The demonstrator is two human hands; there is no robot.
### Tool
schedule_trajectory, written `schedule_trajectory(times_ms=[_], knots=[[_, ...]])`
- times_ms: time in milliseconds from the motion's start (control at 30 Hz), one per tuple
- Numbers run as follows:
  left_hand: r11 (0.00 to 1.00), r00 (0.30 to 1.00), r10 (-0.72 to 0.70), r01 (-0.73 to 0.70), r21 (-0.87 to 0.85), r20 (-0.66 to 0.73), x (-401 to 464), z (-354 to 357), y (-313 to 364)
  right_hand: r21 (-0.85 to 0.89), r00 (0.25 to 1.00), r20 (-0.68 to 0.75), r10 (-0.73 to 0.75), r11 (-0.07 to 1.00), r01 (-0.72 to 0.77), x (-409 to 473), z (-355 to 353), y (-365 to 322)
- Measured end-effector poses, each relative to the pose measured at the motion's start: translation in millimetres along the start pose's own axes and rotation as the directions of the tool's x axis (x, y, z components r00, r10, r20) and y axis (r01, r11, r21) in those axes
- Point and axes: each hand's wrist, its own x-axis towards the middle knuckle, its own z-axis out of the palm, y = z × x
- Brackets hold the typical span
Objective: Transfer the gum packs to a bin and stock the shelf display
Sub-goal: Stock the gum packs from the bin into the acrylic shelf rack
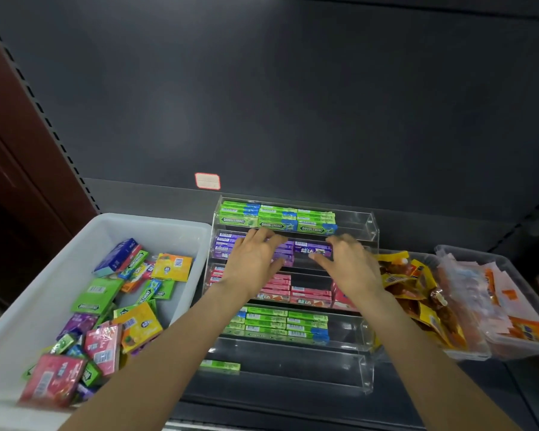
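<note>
Nearest the camera, two bare forearms reach up from the bottom edge toward a clear tiered display rack (367,223) on a dark shelf (137,197). At about 8 o'clock a white bin (59,262) holds a loose jumble of gum packs (106,303) in green, yellow, purple, blue and pink. At the centre, the left hand (252,259) lies with fingers spread and nearly straight across the purple packs (223,244) on the rack's second tier from the top, pressing on them rather than curling round any. Just to its right, the right hand (349,262) pinches a purple pack (311,251) on the same tier between thumb and fingers. Green packs (277,217) fill the tier above, pink packs (308,295) the tier below, more green packs lie lower still, and one green pack (220,365) sits alone on the lowest tier at 6 o'clock. At 3 o'clock, clear tubs (467,253) hold yellow and orange snack pouches (417,293).
</note>
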Motion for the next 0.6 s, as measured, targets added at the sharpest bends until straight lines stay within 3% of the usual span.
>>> schedule_trajectory(times_ms=[133,333,433,600], knots=[[0.995,0.995,-0.059,0.052,-0.082,-0.082,-23,-21,-25,0.174,0.994,-0.020,-0.109,0.978,0.111,-9,-3,-44],[0.954,0.957,-0.250,0.217,-0.206,-0.149,-81,-59,-101,0.472,0.964,0.015,-0.264,0.852,0.226,-22,21,-140],[0.909,0.919,-0.373,0.334,-0.251,-0.128,-119,-72,-157,0.524,0.943,0.055,-0.327,0.814,0.252,-32,42,-192],[0.862,0.868,-0.491,0.473,-0.183,-0.070,-184,-89,-255,0.547,0.917,0.146,-0.372,0.802,0.238,-60,81,-279]])
